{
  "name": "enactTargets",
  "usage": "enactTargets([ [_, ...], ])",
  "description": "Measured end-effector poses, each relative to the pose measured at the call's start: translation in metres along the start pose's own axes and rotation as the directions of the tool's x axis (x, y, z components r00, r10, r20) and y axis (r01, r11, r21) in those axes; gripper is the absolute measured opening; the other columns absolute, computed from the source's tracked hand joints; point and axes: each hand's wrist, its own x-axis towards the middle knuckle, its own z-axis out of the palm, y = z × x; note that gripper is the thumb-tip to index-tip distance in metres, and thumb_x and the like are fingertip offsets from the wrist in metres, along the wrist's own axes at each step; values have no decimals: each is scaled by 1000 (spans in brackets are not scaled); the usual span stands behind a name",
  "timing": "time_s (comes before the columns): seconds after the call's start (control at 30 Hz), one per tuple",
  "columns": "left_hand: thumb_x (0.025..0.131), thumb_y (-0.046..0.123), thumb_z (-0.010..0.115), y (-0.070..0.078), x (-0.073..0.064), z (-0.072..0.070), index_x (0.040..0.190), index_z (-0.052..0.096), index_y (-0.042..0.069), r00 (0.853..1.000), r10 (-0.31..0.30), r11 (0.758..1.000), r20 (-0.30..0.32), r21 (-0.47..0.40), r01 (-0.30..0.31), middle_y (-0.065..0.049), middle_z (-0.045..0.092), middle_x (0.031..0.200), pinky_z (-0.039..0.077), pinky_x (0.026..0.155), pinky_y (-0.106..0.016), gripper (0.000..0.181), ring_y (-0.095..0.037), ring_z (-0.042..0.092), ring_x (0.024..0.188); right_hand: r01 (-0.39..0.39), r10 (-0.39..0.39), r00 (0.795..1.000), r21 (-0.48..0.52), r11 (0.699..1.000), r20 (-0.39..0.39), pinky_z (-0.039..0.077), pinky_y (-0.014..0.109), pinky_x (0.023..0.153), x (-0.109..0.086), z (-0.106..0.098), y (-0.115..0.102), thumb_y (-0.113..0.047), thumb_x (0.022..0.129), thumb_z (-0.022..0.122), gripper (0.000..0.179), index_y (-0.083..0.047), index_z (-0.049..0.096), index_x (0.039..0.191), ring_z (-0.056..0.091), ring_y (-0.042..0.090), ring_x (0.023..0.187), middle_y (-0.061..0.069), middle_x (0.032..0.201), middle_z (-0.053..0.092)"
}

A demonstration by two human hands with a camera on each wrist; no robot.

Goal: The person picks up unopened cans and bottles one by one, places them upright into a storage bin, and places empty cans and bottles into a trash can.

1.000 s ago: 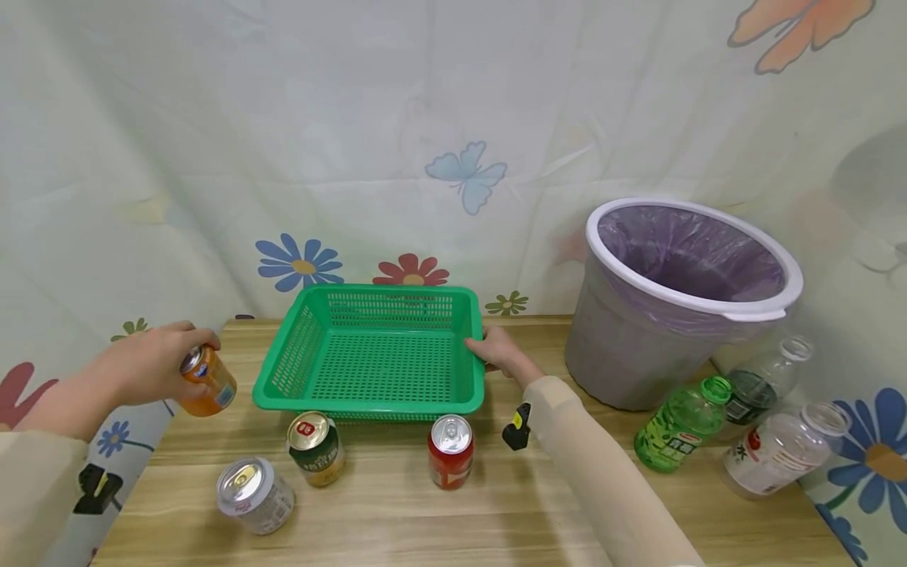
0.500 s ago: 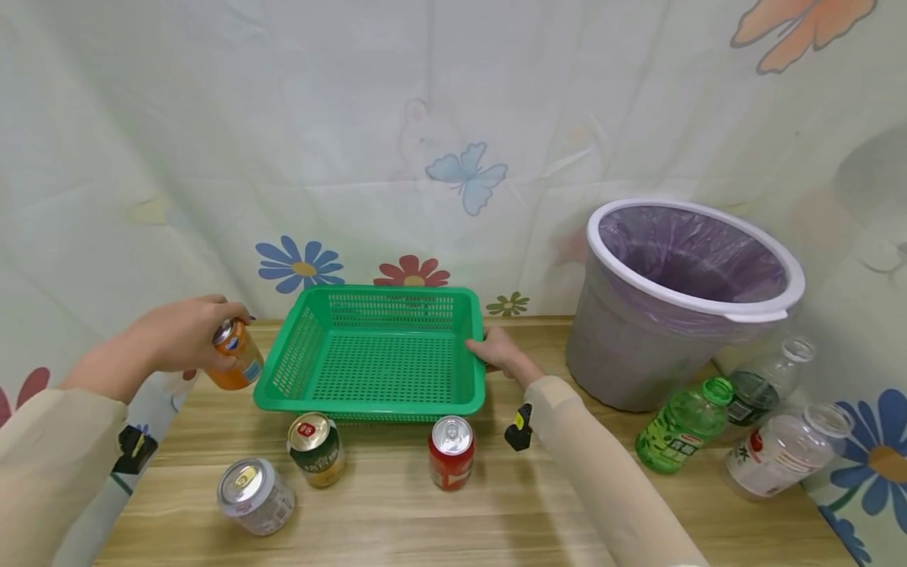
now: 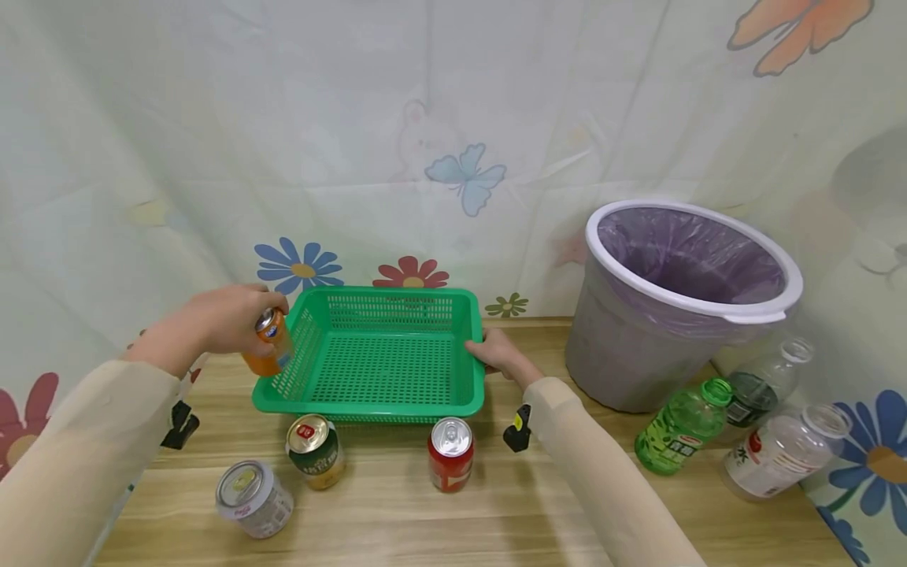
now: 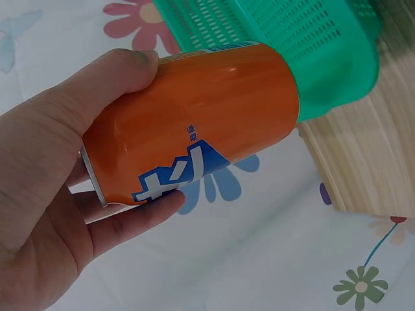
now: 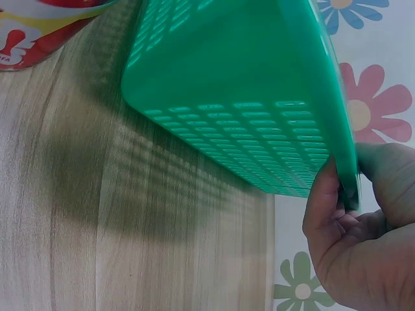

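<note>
My left hand (image 3: 230, 321) grips an orange soda can (image 4: 201, 120) by its top end, thumb on one side and fingers on the other. In the head view the can overlaps the left rim of a green plastic basket (image 3: 383, 408). The basket's perforated floor has nothing on it. At the basket's right side my right hand (image 3: 499, 352) pinches the rim, thumb over the top and fingers beneath, as the right wrist view shows. In front of the basket stand a red can (image 3: 450, 457), a green-and-gold can (image 3: 316, 453) and a pale, squat can (image 3: 255, 500).
A grey bin (image 3: 623, 346) with a white rim and purple liner stands at the right. Beside it are a green bottle (image 3: 680, 433), a clear bottle with a dark label (image 3: 761, 390) and a clear bottle with a white label (image 3: 772, 457). A flowered curtain (image 3: 354, 157) hangs behind the table.
My left hand has carried the orange can rightward and slightly up, from left of the basket to its left rim. My right hand has stayed on the basket's right rim.
</note>
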Motion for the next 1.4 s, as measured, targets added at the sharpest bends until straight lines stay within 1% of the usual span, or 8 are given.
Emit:
enactTargets([
  [0.27,68,21,73,10,20,0,107,60,9,999,41,999,19,34,-42,-5,56,91,51,61,-33,43,-17,54,75,-8,8,1000,-19,1000,-20,56,32,60,3,0,2,-16,92,51,30,7,52,111,67,30,82,23,101,63],
  [0.33,68,22,73,11,24,1,108,60,10,999,40,998,17,38,-41,-7,56,94,51,63,-34,44,-18,55,76,-3,3,1000,-15,1000,-13,57,35,64,3,0,2,-16,91,51,30,7,52,110,67,28,80,22,98,64],
  [0.4,68,23,74,13,28,3,109,60,10,999,44,998,18,48,-45,-7,56,95,52,64,-35,44,-19,55,78,24,-23,1000,-5,1000,10,57,37,63,4,-2,2,-16,91,51,30,9,52,108,68,26,75,21,93,64],
  [0.57,69,23,74,16,36,10,109,59,12,998,52,997,36,47,-54,-7,56,97,51,65,-35,44,-19,55,80,33,-33,999,15,999,23,57,38,66,4,-2,5,-16,91,51,31,9,52,109,68,26,74,22,95,65],
  [0.6,69,23,74,16,38,12,109,59,12,998,49,998,42,37,-51,-7,55,97,51,65,-35,44,-19,54,80,18,-18,1000,10,1000,12,57,39,69,5,0,4,-15,92,50,30,9,52,111,68,27,77,23,99,64],
  [0.77,70,21,73,17,43,18,109,59,12,997,36,999,66,-9,-35,-9,54,98,50,65,-35,43,-21,53,81,9,-9,1000,14,1000,-2,57,38,69,4,1,2,-14,92,49,31,10,50,112,68,26,77,26,103,62],
  [1.07,71,21,73,12,54,31,110,58,11,996,16,1000,85,-18,-14,-5,56,94,50,63,-32,43,-19,53,80,9,-9,1000,22,1000,7,57,38,69,3,0,3,-13,92,48,31,10,49,114,67,22,74,27,104,61],
  [1.4,73,20,72,7,64,43,112,57,10,995,-3,999,105,-47,8,-6,58,94,51,66,-36,43,-21,55,81,9,-9,1000,21,1000,6,56,39,70,6,0,5,-13,91,49,32,9,49,114,68,24,75,27,105,61],
])
